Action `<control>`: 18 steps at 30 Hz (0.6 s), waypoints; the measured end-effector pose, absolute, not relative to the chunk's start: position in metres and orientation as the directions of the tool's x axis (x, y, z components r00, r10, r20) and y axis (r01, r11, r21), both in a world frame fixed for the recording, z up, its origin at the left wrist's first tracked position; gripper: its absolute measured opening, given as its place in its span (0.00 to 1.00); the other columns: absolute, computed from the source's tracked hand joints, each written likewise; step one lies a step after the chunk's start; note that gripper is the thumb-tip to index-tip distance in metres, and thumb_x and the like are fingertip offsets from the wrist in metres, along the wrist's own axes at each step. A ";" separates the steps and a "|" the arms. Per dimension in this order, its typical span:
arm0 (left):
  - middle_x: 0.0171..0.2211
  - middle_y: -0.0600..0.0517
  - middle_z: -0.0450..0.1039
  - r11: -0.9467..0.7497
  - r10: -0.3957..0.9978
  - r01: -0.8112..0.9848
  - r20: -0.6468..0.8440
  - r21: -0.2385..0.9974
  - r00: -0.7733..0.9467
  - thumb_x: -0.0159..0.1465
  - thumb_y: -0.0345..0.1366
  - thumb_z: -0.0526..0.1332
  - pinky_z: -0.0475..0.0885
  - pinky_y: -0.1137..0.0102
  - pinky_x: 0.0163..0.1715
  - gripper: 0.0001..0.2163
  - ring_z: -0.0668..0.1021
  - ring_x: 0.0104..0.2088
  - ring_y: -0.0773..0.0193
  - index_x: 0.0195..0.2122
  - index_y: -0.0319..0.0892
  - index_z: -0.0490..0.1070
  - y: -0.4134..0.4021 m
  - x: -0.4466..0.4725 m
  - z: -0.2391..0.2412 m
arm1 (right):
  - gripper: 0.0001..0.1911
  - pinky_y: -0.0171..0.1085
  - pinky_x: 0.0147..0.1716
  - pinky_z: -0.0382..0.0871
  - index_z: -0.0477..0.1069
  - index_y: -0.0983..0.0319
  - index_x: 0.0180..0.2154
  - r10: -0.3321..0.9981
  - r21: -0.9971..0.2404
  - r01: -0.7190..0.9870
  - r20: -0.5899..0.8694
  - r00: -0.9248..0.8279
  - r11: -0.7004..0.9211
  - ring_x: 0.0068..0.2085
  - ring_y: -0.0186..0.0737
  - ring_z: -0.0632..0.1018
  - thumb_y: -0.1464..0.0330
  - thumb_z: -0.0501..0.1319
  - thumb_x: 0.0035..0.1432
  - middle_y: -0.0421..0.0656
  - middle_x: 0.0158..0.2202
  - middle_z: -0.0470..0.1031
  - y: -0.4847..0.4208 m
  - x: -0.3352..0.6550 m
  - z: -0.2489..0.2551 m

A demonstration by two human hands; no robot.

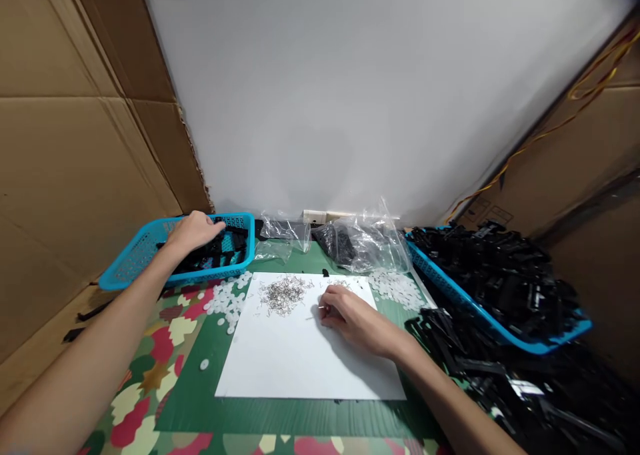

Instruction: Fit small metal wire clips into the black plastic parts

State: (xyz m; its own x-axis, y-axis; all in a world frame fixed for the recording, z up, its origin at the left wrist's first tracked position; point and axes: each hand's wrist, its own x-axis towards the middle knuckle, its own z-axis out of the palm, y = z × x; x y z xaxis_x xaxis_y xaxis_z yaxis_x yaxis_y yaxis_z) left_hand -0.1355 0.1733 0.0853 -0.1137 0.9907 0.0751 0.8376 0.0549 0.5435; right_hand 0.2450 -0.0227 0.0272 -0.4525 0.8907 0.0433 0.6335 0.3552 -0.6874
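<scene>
My left hand (196, 231) is over the left blue basket (133, 258), its thumb stretched out to the right and its other fingers largely hidden behind the hand. Black plastic parts (235, 245) lie in that basket under it. Above a white sheet (280, 368), my right hand (347, 315) has thumb and fingertips pinched together. A tiny pale glint shows at the fingertips, too small to name. Left of this hand, a pile of small silvery metal pieces (285, 295) like pins or screws is spread on the sheet.
White plastic discs (227, 305) are scattered left of the sheet, with more white pieces (397, 289) at its right. Clear plastic bags (367, 241) lie by the wall. A right blue basket (475, 305) is heaped with black parts, and loose black parts (480, 365) lie before it.
</scene>
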 end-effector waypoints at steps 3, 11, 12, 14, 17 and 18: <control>0.19 0.51 0.67 0.043 0.994 0.755 0.052 0.654 -0.101 0.62 0.49 0.61 0.61 0.68 0.23 0.15 0.72 0.22 0.59 0.25 0.45 0.62 0.162 -0.136 0.102 | 0.05 0.38 0.40 0.65 0.73 0.61 0.39 0.899 -0.721 0.600 0.074 -0.433 0.348 0.39 0.40 0.74 0.74 0.60 0.69 0.44 0.39 0.76 -0.028 0.246 0.031; 0.24 0.54 0.69 -0.061 0.936 0.330 -0.061 0.942 0.347 0.70 0.57 0.59 0.57 0.74 0.15 0.20 0.67 0.19 0.69 0.35 0.45 0.63 0.076 -0.060 0.087 | 0.09 0.41 0.44 0.72 0.81 0.59 0.48 0.945 -0.949 0.227 0.151 -0.290 0.221 0.44 0.41 0.81 0.65 0.63 0.71 0.46 0.46 0.82 -0.027 0.251 0.032; 0.23 0.56 0.69 -0.029 0.894 0.244 -0.084 0.969 0.440 0.70 0.56 0.62 0.56 0.76 0.15 0.19 0.65 0.18 0.70 0.36 0.44 0.65 0.063 -0.045 0.079 | 0.09 0.41 0.43 0.72 0.82 0.59 0.46 0.955 -0.966 0.173 0.144 -0.259 0.192 0.43 0.41 0.81 0.63 0.64 0.70 0.47 0.45 0.83 -0.026 0.252 0.031; 0.22 0.57 0.68 0.054 0.839 0.135 -0.119 0.989 0.532 0.68 0.55 0.66 0.55 0.77 0.14 0.19 0.64 0.17 0.72 0.39 0.44 0.67 0.041 -0.018 0.063 | 0.10 0.40 0.40 0.71 0.82 0.60 0.44 0.972 -0.987 0.078 0.119 -0.204 0.138 0.40 0.39 0.80 0.61 0.67 0.68 0.46 0.41 0.82 -0.024 0.254 0.027; 0.23 0.58 0.69 0.203 0.809 -0.020 -0.157 0.979 0.566 0.68 0.55 0.67 0.55 0.78 0.14 0.21 0.65 0.18 0.72 0.49 0.43 0.69 0.014 0.011 0.042 | 0.12 0.38 0.37 0.68 0.81 0.61 0.42 0.986 -0.994 -0.066 0.093 -0.137 0.084 0.36 0.36 0.77 0.59 0.71 0.65 0.44 0.37 0.81 -0.024 0.255 0.025; 0.24 0.58 0.68 0.250 0.792 -0.072 -0.161 0.966 0.588 0.68 0.55 0.67 0.55 0.78 0.14 0.21 0.64 0.18 0.72 0.51 0.43 0.69 0.008 0.016 0.037 | 0.12 0.37 0.37 0.67 0.81 0.61 0.41 0.988 -0.991 -0.108 0.089 -0.127 0.075 0.35 0.36 0.76 0.59 0.72 0.64 0.43 0.36 0.80 -0.025 0.255 0.026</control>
State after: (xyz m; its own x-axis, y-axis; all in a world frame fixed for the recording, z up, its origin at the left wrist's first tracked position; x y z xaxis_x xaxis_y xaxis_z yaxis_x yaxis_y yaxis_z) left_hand 0.0159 0.0080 0.0369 0.5882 0.7925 -0.1613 -0.0720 0.2499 0.9656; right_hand 0.2549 -0.0246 0.0256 -0.1270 0.9879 0.0888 -0.1081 0.0753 -0.9913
